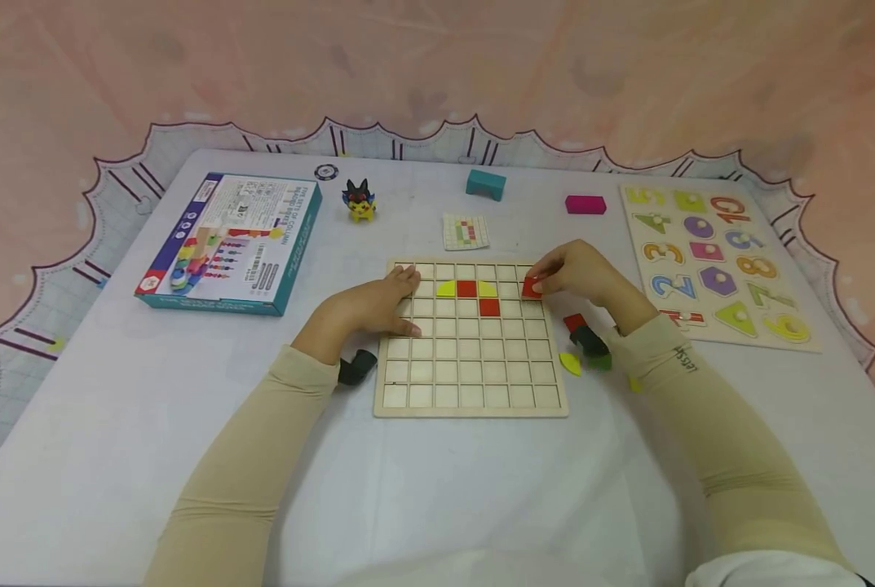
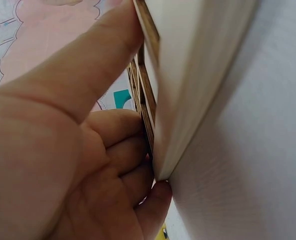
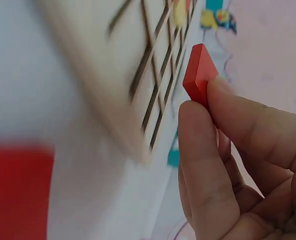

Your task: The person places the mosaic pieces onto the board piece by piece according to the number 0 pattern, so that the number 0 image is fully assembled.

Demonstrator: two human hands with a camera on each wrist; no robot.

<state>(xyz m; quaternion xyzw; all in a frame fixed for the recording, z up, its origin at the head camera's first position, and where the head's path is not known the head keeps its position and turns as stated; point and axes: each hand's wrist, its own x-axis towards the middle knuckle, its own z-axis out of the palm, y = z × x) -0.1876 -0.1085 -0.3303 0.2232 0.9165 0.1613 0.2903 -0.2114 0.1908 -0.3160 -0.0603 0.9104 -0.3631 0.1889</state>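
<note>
A wooden grid board [image 1: 457, 372] lies flat on the white table. My left hand [image 1: 378, 303] rests on its upper left part, thumb and fingers spread at the edge; the left wrist view shows the little finger against the board's side [image 2: 187, 75]. Between thumb and fingertips, my right hand [image 1: 580, 273] pinches a red square tile [image 3: 199, 70] above the board's upper right corner. Set in the grid are two red squares, one [image 1: 466, 289] flanked by two yellow rounded pieces [image 1: 446, 289] and another [image 1: 489, 307] one row lower.
Right of the board lie a red tile [image 1: 575, 322], a black piece [image 1: 589, 341], a green piece [image 1: 603, 362] and yellow pieces [image 1: 570, 364]. A pattern card [image 1: 466, 232], teal block [image 1: 485, 184], magenta block [image 1: 585, 205] and toy figure [image 1: 360, 201] stand behind. A box [image 1: 232, 244] and number puzzle [image 1: 716, 265] flank them.
</note>
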